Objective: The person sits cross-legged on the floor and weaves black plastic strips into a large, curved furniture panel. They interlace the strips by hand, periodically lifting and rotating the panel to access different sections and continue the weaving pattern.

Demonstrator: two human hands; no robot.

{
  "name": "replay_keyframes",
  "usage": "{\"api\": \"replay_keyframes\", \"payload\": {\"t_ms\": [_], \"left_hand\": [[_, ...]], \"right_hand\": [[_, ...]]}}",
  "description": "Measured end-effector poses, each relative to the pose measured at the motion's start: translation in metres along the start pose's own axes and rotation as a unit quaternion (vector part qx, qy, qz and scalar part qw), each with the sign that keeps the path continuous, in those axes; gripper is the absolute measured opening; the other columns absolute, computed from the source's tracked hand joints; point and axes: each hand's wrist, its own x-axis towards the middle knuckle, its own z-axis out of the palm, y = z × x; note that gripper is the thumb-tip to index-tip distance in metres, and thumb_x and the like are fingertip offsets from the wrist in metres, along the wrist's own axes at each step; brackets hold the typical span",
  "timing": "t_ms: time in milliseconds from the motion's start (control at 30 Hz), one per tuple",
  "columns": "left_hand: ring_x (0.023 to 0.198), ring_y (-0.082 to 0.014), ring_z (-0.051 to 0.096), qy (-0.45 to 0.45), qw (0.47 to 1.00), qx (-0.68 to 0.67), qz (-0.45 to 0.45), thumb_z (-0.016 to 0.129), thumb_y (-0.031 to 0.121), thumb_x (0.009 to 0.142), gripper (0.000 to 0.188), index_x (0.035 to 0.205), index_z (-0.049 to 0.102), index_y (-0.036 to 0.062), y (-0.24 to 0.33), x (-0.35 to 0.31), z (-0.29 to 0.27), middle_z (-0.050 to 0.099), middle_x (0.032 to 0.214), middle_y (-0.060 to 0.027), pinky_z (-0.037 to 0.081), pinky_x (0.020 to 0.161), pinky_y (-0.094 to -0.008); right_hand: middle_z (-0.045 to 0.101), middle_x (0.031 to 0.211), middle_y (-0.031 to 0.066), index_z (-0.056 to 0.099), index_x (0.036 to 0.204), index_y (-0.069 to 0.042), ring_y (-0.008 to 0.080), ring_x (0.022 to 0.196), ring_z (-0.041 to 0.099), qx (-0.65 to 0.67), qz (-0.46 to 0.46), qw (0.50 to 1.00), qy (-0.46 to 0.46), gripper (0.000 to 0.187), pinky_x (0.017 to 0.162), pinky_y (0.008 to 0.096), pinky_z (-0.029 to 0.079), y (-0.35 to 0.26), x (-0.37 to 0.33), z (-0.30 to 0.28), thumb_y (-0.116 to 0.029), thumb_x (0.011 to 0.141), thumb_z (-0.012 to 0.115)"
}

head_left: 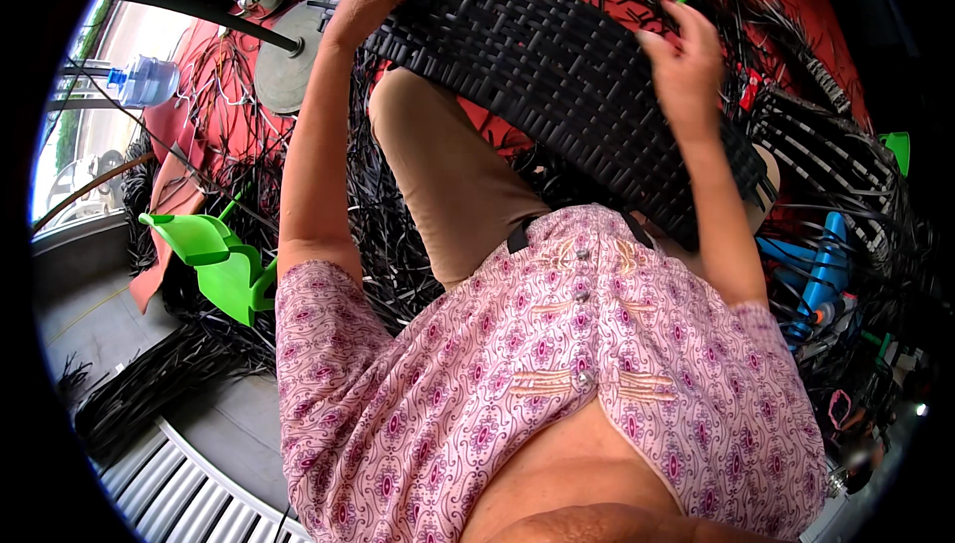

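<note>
You are holding a black woven rattan panel (557, 76) across your lap, its long body slanting from upper left down to the lower right, where it is resting over your right knee. Your left hand (363, 6) is gripping the panel's upper left edge, the fingers curled over the rim and pressed onto the weave. Your right hand (686, 66) is sitting on the panel's far right part, its fingers partly bent and raised above the weave; whether they are pinching a strand you cannot tell from here.

Your left leg in tan trousers (448, 185) is passing under the panel, and your pink patterned shirt (557, 364) is filling the lower middle of the view.

Loose black rattan strips (169, 384) are lying in heaps all around you, over a red mat (776, 6) and the grey floor. A bright green plastic chair (219, 260) is standing just beside your left arm. A round grey stand base (284, 71) with a dark pole is sitting near your left hand, and a clear water bottle (149, 81) is lying farther left by the window. Blue plastic pieces (821, 270) are showing at your right, beside another woven black frame (836, 160).
</note>
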Motion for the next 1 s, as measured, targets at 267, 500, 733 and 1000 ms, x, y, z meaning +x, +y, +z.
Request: {"api": "replay_keyframes", "payload": {"t_ms": [267, 500, 733, 1000], "left_hand": [[0.097, -0.0251, 0.065, 0.198, 0.932, 0.225, 0.205, 0.076, 0.023, 0.083, 0.017, 0.093, 0.078, 0.0095, -0.073, 0.038, -0.018, 0.073, 0.098, -0.0093, 0.052, 0.085, -0.0361], [0.087, -0.0236, 0.068, 0.055, 0.955, 0.176, 0.232, 0.075, 0.016, 0.086, 0.014, 0.098, 0.077, 0.0079, -0.132, 0.052, -0.064, 0.073, 0.095, -0.0079, 0.054, 0.077, -0.0331], [0.110, -0.0270, 0.062, 0.020, 0.947, 0.304, 0.105, 0.068, 0.035, 0.091, 0.030, 0.110, 0.074, 0.0131, -0.173, 0.070, -0.080, 0.073, 0.115, -0.0056, 0.041, 0.102, -0.0401], [0.081, -0.0085, 0.060, 0.035, 0.995, 0.085, -0.028, 0.072, 0.012, 0.086, 0.013, 0.095, 0.074, 0.0024, -0.099, 0.067, -0.043, 0.072, 0.085, -0.0034, 0.049, 0.075, -0.0269]], "right_hand": [[0.067, 0.119, 0.0205, 0.065, 0.126, 0.002, 0.0362, 0.115, 0.062, -0.152, 0.296, 0.943, 0.015, 0.055, 0.100, 0.0420, 0.047, 0.101, -0.097, -0.132, -0.041, 0.092, 0.069], [0.070, 0.116, 0.0088, 0.066, 0.126, 0.002, 0.0164, 0.111, 0.062, 0.225, 0.440, 0.869, -0.002, 0.054, 0.101, 0.0293, 0.044, 0.102, -0.120, -0.124, -0.039, 0.093, 0.074], [0.071, 0.111, 0.0088, 0.065, 0.124, 0.004, 0.0133, 0.102, 0.065, 0.339, 0.421, 0.837, 0.086, 0.049, 0.092, 0.0250, 0.049, 0.092, -0.120, -0.106, -0.025, 0.088, 0.081], [0.074, 0.109, 0.0053, 0.072, 0.118, -0.001, 0.0127, 0.103, 0.067, 0.325, 0.400, 0.857, 0.010, 0.036, 0.094, 0.0258, 0.049, 0.159, -0.071, -0.124, -0.026, 0.092, 0.075]]}}
